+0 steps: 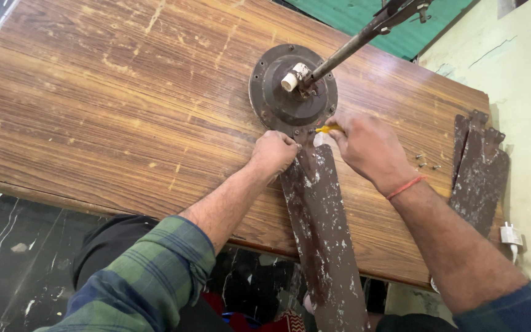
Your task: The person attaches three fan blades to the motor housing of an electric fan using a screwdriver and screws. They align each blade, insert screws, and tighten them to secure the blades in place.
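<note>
A dark round ceiling-fan motor (290, 92) lies on a scratched wooden table (124, 110), its metal rod (364, 37) slanting up to the top right. One brown, paint-flecked fan blade (324, 227) reaches from the motor toward me, past the table's near edge. My left hand (273, 152) is closed and presses on the blade's root at its left side. My right hand (367, 147) grips a yellow-handled screwdriver (327, 129), whose tip points at the joint between blade and motor. A red thread circles my right wrist.
Two more loose fan blades (479, 175) lie stacked at the table's right end, with a few small screws (425, 163) beside them. A white plug (511, 235) hangs by the pale green wall at the right. Dark marble floor (7, 246) shows below the table.
</note>
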